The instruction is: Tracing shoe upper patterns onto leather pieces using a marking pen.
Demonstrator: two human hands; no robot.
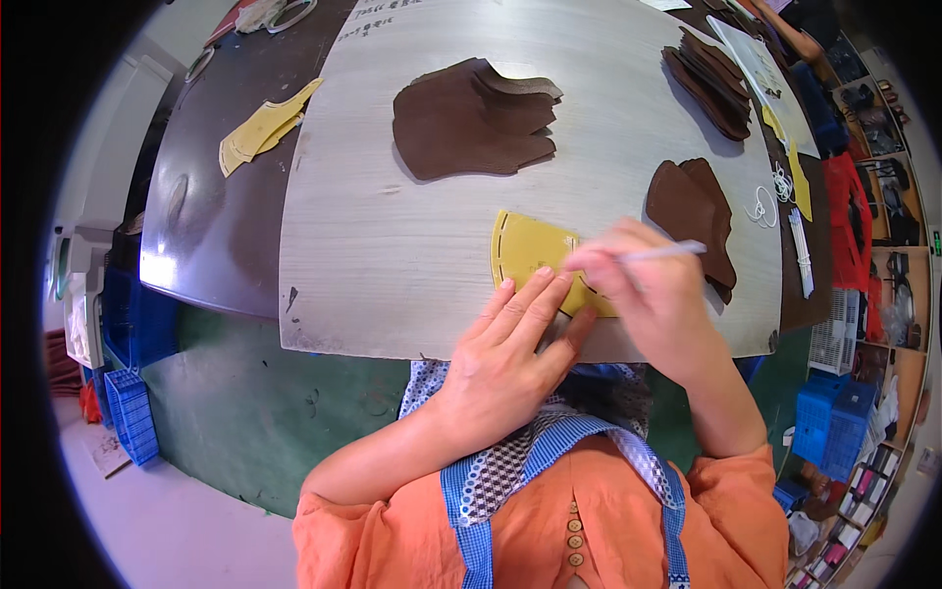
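Note:
A yellow pattern template with slots along its edges lies near the front edge of the pale board. My left hand presses on it with fingers stretched out flat. In my right hand is a slim pale pen, pinched, its tip end hidden behind the fingers over the template. What lies under the template is mostly covered. Just right of my right hand rest brown leather pieces. Farther off lies a stack of larger brown leather pieces.
Another brown leather stack sits at the far right. White thread and white pens lie along the right side. More yellow templates are on the dark table at left. Blue crates stand below right.

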